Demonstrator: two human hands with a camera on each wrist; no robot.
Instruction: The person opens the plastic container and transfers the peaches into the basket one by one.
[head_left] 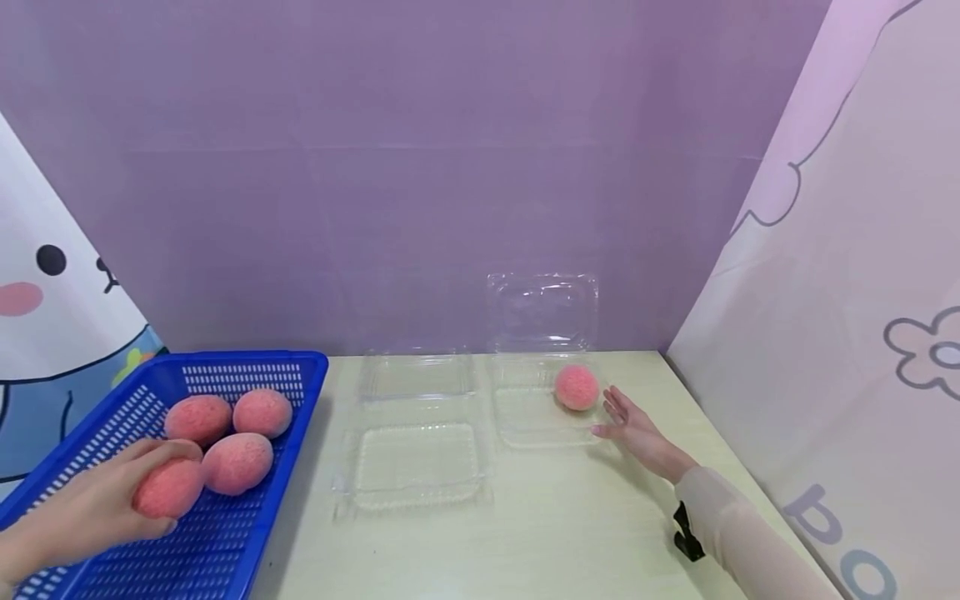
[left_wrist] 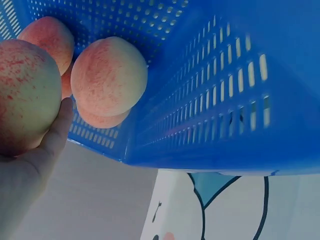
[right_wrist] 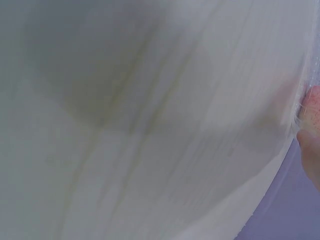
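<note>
In the head view, my left hand [head_left: 105, 500] grips a pink-red peach [head_left: 171, 492] inside the blue plastic basket [head_left: 288, 458]. The thumb lies on the near side of the fruit and the fingers curl over its top. Three more peaches [head_left: 238, 463] sit beside it. The left wrist view shows the held peach [left_wrist: 25, 95] close up, pale yellow with red speckles. My right hand [head_left: 637, 433] has its fingers loosely extended at the right edge of a clear clamshell box [head_left: 525, 421]. One peach [head_left: 577, 387] lies in that box, right by the fingertips.
The box's raised lid [head_left: 543, 308] stands against the purple backdrop [head_left: 420, 183]. Left of it, a second clear clamshell box [head_left: 416, 462] lies opened on the pale table [head_left: 420, 558]. A printed white cloth [head_left: 840, 333] borders the right side.
</note>
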